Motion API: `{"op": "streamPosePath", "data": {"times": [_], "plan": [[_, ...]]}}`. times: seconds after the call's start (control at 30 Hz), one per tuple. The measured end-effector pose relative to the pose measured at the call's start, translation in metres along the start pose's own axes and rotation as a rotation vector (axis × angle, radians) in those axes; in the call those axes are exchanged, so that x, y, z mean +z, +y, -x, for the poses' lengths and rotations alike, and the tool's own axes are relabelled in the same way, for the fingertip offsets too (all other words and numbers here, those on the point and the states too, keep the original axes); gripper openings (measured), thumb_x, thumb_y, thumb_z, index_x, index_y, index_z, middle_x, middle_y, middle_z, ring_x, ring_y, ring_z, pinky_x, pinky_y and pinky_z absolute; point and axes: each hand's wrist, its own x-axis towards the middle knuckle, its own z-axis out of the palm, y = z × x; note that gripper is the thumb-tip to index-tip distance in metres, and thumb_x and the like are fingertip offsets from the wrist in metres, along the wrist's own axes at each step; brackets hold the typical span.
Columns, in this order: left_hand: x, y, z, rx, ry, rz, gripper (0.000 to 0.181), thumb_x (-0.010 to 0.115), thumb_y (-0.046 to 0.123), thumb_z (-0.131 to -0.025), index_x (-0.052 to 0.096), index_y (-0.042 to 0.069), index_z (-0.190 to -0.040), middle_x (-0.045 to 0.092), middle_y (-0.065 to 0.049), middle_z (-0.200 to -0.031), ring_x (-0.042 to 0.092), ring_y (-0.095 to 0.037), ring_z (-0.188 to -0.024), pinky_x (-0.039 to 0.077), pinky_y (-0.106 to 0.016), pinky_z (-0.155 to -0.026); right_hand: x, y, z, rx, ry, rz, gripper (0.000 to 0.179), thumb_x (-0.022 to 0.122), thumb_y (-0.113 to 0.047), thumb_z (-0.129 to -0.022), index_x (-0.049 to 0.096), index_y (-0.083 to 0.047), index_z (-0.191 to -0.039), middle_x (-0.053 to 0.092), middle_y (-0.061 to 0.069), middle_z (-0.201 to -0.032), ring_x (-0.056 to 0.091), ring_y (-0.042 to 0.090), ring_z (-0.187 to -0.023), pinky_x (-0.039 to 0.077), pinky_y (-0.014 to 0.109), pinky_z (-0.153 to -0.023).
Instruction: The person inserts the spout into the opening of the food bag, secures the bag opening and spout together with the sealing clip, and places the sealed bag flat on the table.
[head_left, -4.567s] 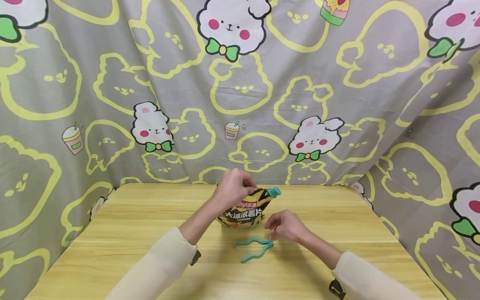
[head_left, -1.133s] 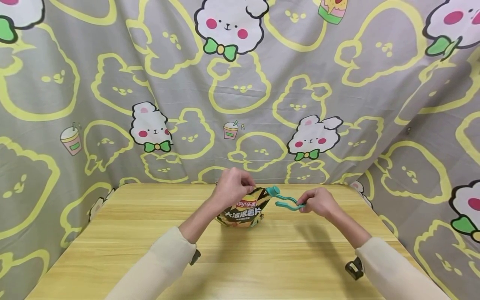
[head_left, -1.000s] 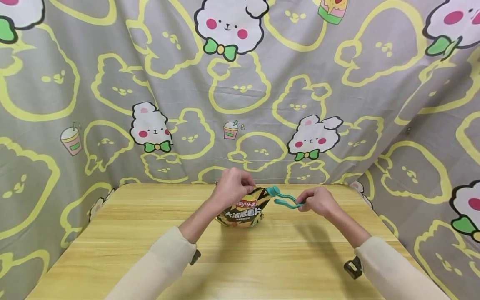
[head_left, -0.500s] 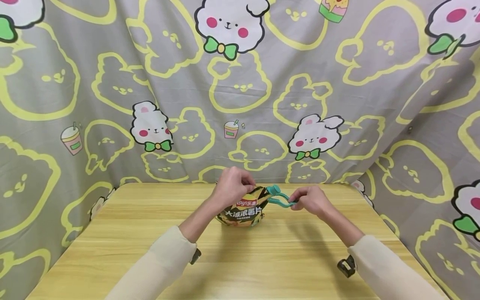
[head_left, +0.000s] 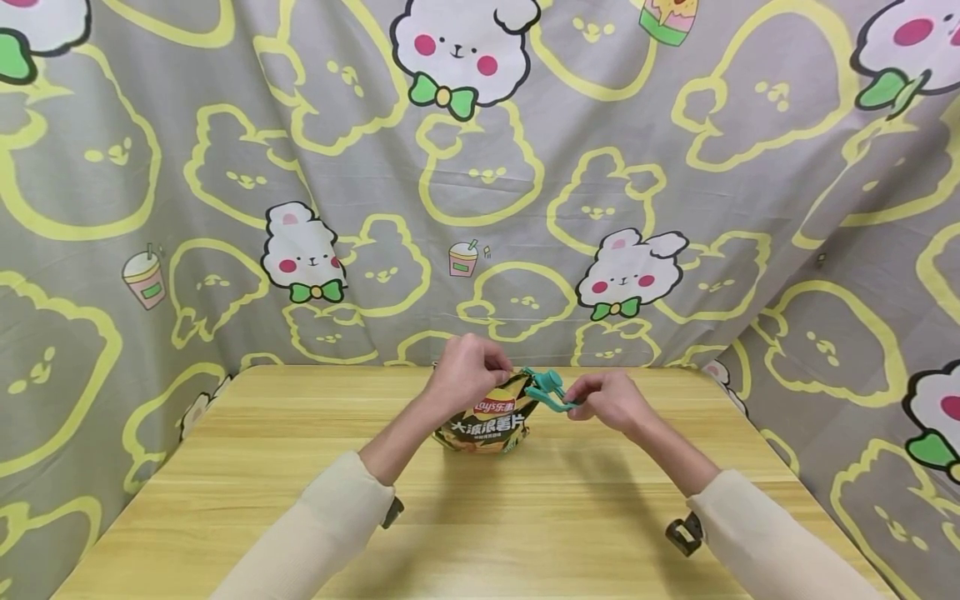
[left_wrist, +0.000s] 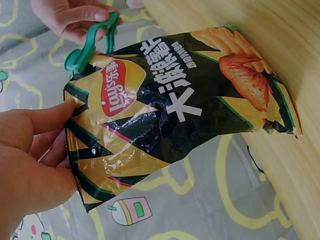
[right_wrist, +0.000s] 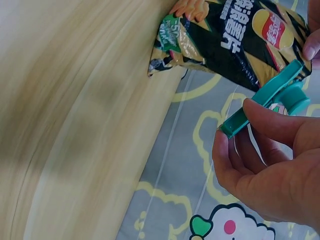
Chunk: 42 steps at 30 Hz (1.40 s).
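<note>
A black and gold Lay's potato chip bag (head_left: 491, 427) stands on the table, leaning slightly. My left hand (head_left: 467, 367) pinches its top edge between thumb and fingers, also plain in the left wrist view. At the bag's upper right corner sits a teal spout with a round cap (right_wrist: 296, 98). My right hand (head_left: 611, 402) pinches the hinge end of a teal V-shaped bag clip (right_wrist: 235, 122). The clip's two arms spread around the spout and reach the bag's corner, one on the near side and one on the far side. Part of the far arm is hidden.
A light wooden table (head_left: 315, 508) lies under both hands. Behind it and along the sides hangs a grey curtain (head_left: 495, 208) with cartoon prints. A dark camera mount (head_left: 684, 533) hangs under the right sleeve.
My right hand picked the clip up from the table, then brought it leftward until its arms straddle the spout at the bag's corner. The left hand keeps its pinch on the bag.
</note>
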Motion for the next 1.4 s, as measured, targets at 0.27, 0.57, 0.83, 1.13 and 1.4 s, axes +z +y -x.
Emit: {"op": "streamPosePath", "data": {"times": [0.27, 0.57, 0.83, 1.13, 1.4], "plan": [[0.002, -0.001, -0.001, -0.001, -0.001, 0.008, 0.008, 0.076, 0.002, -0.088, 0.081, 0.008, -0.084, 0.077, -0.002, -0.078, 0.069, -0.008, -0.067, 0.056, -0.022, -0.064, 0.007, -0.01, 0.003, -0.023, 0.009, -0.045, 0.018, 0.081, 0.003, -0.076, 0.075, 0.001, -0.093, 0.073, 0.009, -0.086, 0.065, 0.015, -0.079, 0.053, 0.03, -0.074], [0.001, -0.001, -0.001, 0.005, -0.004, 0.01, 0.009, 0.077, 0.003, -0.088, 0.08, 0.009, -0.083, 0.077, -0.001, -0.077, 0.068, -0.006, -0.065, 0.055, -0.021, -0.062, 0.012, -0.016, 0.004, -0.007, 0.034, -0.06, 0.019, 0.081, 0.002, -0.077, 0.074, 0.001, -0.094, 0.075, 0.011, -0.088, 0.068, 0.015, -0.079, 0.054, 0.029, -0.075], [0.001, 0.0, -0.001, 0.001, -0.009, 0.009, 0.008, 0.077, 0.003, -0.088, 0.08, 0.009, -0.083, 0.077, -0.001, -0.078, 0.067, -0.005, -0.065, 0.055, -0.02, -0.062, 0.015, -0.016, 0.003, -0.004, 0.052, -0.088, 0.019, 0.08, 0.004, -0.079, 0.072, 0.003, -0.095, 0.075, 0.011, -0.089, 0.07, 0.016, -0.081, 0.056, 0.029, -0.077], [0.001, -0.001, -0.001, 0.008, 0.0, 0.006, 0.008, 0.077, 0.003, -0.088, 0.08, 0.009, -0.083, 0.077, -0.001, -0.078, 0.068, -0.006, -0.066, 0.055, -0.02, -0.062, 0.018, -0.012, 0.001, -0.027, 0.071, -0.095, 0.016, 0.08, 0.004, -0.079, 0.07, 0.002, -0.091, 0.074, 0.008, -0.083, 0.069, 0.015, -0.078, 0.057, 0.03, -0.075], [0.001, -0.001, 0.0, 0.0, 0.0, 0.015, 0.009, 0.076, 0.002, -0.088, 0.08, 0.009, -0.083, 0.077, -0.001, -0.078, 0.069, -0.007, -0.067, 0.056, -0.02, -0.063, 0.021, -0.013, 0.002, -0.036, 0.084, -0.12, 0.016, 0.079, 0.006, -0.079, 0.068, 0.003, -0.091, 0.073, 0.009, -0.084, 0.069, 0.014, -0.078, 0.059, 0.029, -0.074]]}}
